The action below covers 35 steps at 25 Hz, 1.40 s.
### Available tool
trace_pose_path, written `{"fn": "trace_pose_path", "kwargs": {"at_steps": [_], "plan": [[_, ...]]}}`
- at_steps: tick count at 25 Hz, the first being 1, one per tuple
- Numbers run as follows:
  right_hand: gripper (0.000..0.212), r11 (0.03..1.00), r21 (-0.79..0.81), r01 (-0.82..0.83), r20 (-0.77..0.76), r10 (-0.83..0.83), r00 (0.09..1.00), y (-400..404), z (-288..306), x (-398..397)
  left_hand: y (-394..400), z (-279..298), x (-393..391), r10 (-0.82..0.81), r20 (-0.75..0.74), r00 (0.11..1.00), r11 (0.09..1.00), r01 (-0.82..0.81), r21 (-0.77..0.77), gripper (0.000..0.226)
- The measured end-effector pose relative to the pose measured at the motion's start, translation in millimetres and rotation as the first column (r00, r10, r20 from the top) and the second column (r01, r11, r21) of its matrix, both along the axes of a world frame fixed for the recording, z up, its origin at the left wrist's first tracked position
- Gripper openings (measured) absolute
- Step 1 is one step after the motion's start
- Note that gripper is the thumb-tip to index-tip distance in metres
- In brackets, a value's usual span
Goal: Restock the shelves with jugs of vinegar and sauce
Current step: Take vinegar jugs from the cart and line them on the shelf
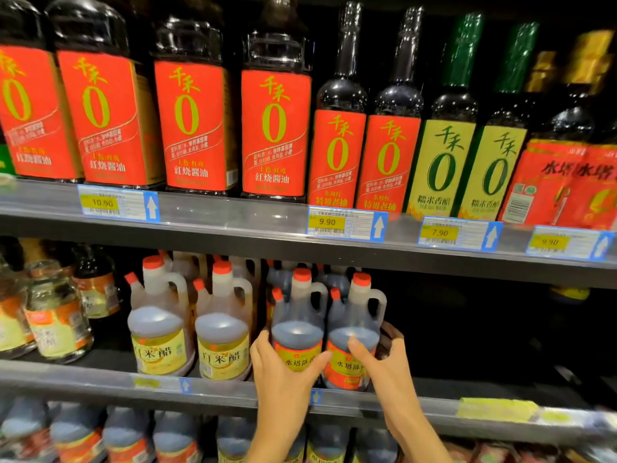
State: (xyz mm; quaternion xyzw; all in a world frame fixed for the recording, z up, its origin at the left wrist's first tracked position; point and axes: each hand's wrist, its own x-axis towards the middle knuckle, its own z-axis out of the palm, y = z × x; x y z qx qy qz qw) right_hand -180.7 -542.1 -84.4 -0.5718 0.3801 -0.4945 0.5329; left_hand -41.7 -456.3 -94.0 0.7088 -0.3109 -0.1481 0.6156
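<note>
Both hands are up at the middle shelf (100, 379), each on a dark vinegar jug with a red cap and a red-and-yellow label. The left hand (283, 385) wraps the left jug (297, 325) low on its body, thumb across the label front and fingers (258, 349) curled round its left side. The right hand (387, 365) grips the right jug (350, 332), thumb pressed on the front just above the label, fingers (390, 332) curled behind its right side. The two jugs stand upright, touching each other, at the front edge of the shelf, just right of two paler yellow-labelled jugs (190, 329). To the right of the held pair the shelf is dark. Above, tall red-labelled sauce bottles (273, 128) line the upper shelf (233, 225), with price tags (344, 225) clipped along its lip
</note>
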Motion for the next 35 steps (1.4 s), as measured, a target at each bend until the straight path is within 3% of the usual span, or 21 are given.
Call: {"fn": "trace_pose_path", "kwargs": {"at_steps": [4, 7, 10, 17, 24, 29, 35], "plan": [[0.081, 0.999, -0.022, 0.041, -0.006, -0.041, 0.999, 7.8, -1.6, 12.2, -4.0, 0.0, -9.7, 0.062, 0.026, 0.998, 0.998, -0.062, -0.015, 0.122], [0.072, 0.997, -0.037, 0.062, -0.052, -0.064, 0.997, 8.3, 0.8, 17.8, -3.6, 0.7, -5.5, 0.107, 0.045, 0.993, 0.994, -0.107, -0.003, 0.109], [0.079, 0.998, -0.041, 0.055, -0.090, -0.059, 0.994, 5.7, -1.8, 15.9, 0.3, -0.2, 3.7, 0.085, 0.096, 0.992, 0.996, -0.087, 0.018, 0.096], [0.073, 0.998, -0.049, 0.030, -0.125, -0.036, 0.991, 6.8, -0.2, 23.4, 13.2, 1.7, 20.7, 0.040, 0.106, 0.994, 0.999, -0.037, -0.028, 0.070], [0.084, 0.997, -0.073, -0.036, -0.157, 0.024, 0.987, 12.2, -0.6, 28.5, 14.3, -0.2, 22.6, 0.016, 0.109, 0.994, 0.998, -0.011, -0.054, 0.070], [0.085, 0.991, -0.132, -0.035, -0.298, -0.006, 0.955, 6.3, -5.6, 21.3, 14.8, -3.2, 10.9, 0.083, 0.066, 0.994, 0.990, -0.074, -0.123, 0.086], [0.074, 0.990, -0.140, -0.034, -0.359, -0.019, 0.933, 2.3, -8.2, 15.3, 19.0, -3.9, 3.9, 0.145, 0.093, 0.985, 0.977, -0.128, -0.170, 0.087]]}}
